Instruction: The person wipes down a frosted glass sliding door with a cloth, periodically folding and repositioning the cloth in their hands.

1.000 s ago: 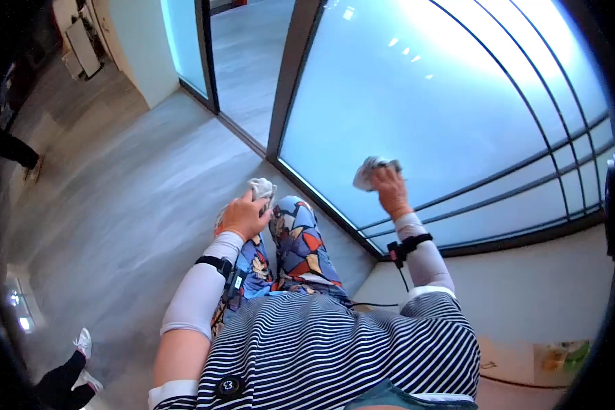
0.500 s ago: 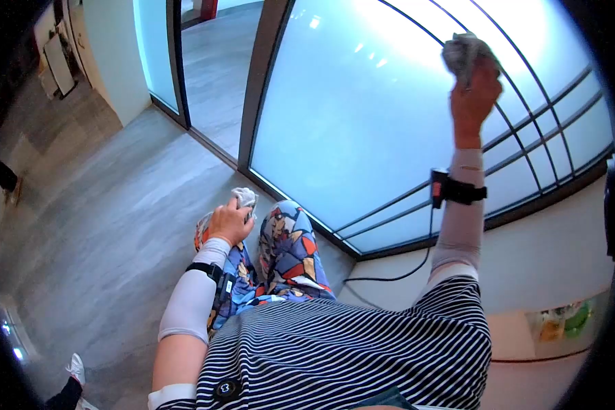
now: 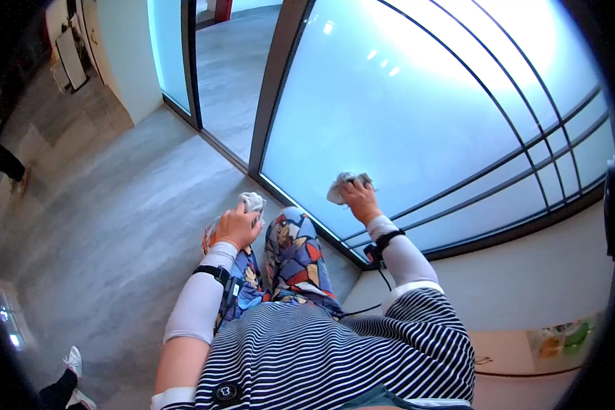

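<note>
My right hand (image 3: 361, 198) presses a crumpled grey cloth (image 3: 342, 186) against the lower part of a frosted glass panel (image 3: 403, 116), its fingers closed over the cloth. Dark bars cross the panel at its right and lower side. Just above my knee, my left hand (image 3: 236, 225) is closed around a second cloth, a whitish one (image 3: 253, 203), held away from the glass. Part of each cloth is hidden under the fingers.
A dark door frame (image 3: 270, 89) borders the panel on the left, beside an opening (image 3: 236, 75). Grey floor (image 3: 116, 225) spreads to the left. Another person's white shoe (image 3: 74, 361) shows at lower left. A black cable (image 3: 362, 311) hangs by my right arm.
My right hand has swept the grey cloth from high on the glass down and to the left, closer to my body. My left hand keeps hold of its cloth near my knee.
</note>
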The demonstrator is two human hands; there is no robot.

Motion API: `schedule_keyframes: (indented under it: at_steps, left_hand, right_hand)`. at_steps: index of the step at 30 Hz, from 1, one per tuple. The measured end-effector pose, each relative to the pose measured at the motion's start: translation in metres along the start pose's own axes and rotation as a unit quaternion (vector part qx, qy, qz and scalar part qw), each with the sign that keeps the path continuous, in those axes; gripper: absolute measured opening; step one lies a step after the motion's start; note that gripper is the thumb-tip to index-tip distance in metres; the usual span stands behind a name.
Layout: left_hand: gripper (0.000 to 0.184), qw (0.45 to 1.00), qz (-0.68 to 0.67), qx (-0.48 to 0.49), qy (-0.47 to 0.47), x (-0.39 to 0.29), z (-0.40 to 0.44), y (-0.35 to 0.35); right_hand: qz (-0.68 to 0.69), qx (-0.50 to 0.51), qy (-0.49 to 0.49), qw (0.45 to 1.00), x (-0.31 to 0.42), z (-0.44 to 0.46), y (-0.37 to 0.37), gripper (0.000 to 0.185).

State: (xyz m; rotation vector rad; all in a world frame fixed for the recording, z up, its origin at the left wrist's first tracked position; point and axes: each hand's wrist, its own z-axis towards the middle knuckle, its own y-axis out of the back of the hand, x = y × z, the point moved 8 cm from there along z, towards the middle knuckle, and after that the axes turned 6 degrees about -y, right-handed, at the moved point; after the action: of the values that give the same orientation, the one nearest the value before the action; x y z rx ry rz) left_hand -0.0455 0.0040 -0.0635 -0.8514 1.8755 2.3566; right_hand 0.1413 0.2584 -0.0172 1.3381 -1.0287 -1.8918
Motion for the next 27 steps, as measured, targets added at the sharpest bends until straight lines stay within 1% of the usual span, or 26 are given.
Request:
schedule_keyframes:
  at_steps: [2,3,5,6,7,8,9,10,11,12,13,15,17,18,20,23,25,26,27]
  left_hand:
    - [0.026,1.000,0.002,-0.007,-0.003,-0.001,0.001,0.000]
    - [0.026,1.000,0.005,0.000,-0.007,-0.001,0.003,-0.001]
    - [0.026,1.000,0.001,0.001,-0.011,-0.001,0.003,-0.002]
    - [0.026,1.000,0.002,-0.004,-0.018,-0.001,0.003,-0.001]
    - [0.026,1.000,0.002,-0.008,-0.025,-0.001,0.002,-0.001]
    - [0.026,1.000,-0.003,-0.009,-0.027,0.000,0.001,-0.002]
    - [0.025,0.999,0.002,-0.013,-0.035,0.000,0.001,-0.004]
    - [0.025,0.999,0.007,-0.017,-0.042,0.001,0.001,-0.005]
    - [0.026,0.999,0.005,-0.002,-0.036,0.004,0.002,-0.009]
    - [0.026,0.999,0.000,-0.005,-0.036,0.005,0.003,-0.010]
    - [0.026,0.999,-0.002,-0.005,-0.032,0.008,0.002,-0.012]
    - [0.026,1.000,-0.007,-0.004,-0.026,0.009,0.001,-0.012]
    - [0.022,0.999,-0.006,-0.024,-0.025,0.010,-0.001,-0.008]
    - [0.022,0.999,-0.007,-0.023,-0.022,0.010,-0.002,-0.006]
    - [0.022,1.000,-0.006,-0.021,-0.014,0.010,-0.003,-0.003]
    - [0.021,1.000,-0.009,-0.013,-0.014,0.011,-0.002,-0.006]
    - [0.022,1.000,-0.007,-0.001,-0.010,0.011,-0.002,-0.004]
    - [0.023,1.000,-0.004,0.008,-0.008,0.010,-0.002,-0.004]
    - [0.023,1.000,-0.001,0.008,-0.005,0.010,0.000,0.000]
  right_hand:
    - [-0.004,-0.021,-0.004,1.000,-0.019,-0.023,0.013,0.019]
    - [-0.034,-0.024,-0.006,0.999,-0.031,-0.030,0.025,0.026]
    - [-0.086,-0.062,-0.054,0.993,-0.066,-0.036,0.060,0.042]
    - [-0.129,-0.104,-0.056,0.985,-0.079,-0.032,0.098,0.046]
    - [-0.155,-0.111,-0.084,0.978,-0.098,-0.028,0.130,0.047]
    - [-0.206,-0.184,-0.096,0.956,-0.112,-0.024,0.173,0.044]
    - [-0.258,-0.224,-0.101,0.934,-0.127,-0.020,0.214,0.044]
    - [-0.232,-0.240,-0.143,0.932,-0.161,-0.019,0.238,0.050]
    - [-0.218,-0.300,-0.132,0.919,-0.173,-0.011,0.285,0.056]
    - [-0.270,-0.349,-0.141,0.886,-0.197,-0.008,0.314,0.058]
    - [-0.266,-0.361,-0.185,0.874,-0.217,0.001,0.345,0.057]
    - [-0.238,-0.457,-0.169,0.840,-0.253,0.016,0.395,0.056]
    - [-0.206,-0.490,-0.175,0.829,-0.266,0.042,0.423,0.052]
    - [-0.224,-0.515,-0.142,0.815,-0.272,0.057,0.427,0.050]
    - [-0.291,-0.522,-0.118,0.793,-0.261,0.095,0.425,0.049]
    - [-0.286,-0.506,-0.106,0.807,-0.210,0.148,0.395,0.045]
    - [-0.263,-0.467,-0.104,0.838,-0.174,0.179,0.360,0.046]
    - [-0.234,-0.449,-0.088,0.858,-0.159,0.190,0.335,0.047]
    - [-0.251,-0.417,-0.097,0.868,-0.140,0.200,0.311,0.048]
